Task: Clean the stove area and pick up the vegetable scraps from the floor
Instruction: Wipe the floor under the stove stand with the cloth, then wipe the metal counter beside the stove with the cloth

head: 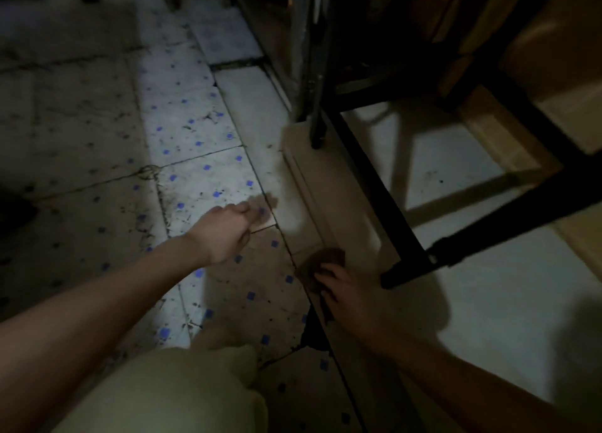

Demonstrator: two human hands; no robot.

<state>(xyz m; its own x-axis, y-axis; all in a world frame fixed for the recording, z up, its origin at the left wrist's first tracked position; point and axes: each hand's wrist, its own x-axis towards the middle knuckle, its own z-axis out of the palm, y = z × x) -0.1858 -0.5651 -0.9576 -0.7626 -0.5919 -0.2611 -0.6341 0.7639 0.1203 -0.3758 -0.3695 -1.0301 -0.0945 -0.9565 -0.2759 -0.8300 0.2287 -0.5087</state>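
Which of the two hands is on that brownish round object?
The right hand, curled over the brownish round object at the edge of the pale step. The left hand reaches over the blue-dotted floor tiles, apart from it.

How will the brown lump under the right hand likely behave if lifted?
Probably light: the right hand alone grips the lump. Its rounded top suggests it could roll if pushed. Stiffness is lost in blur.
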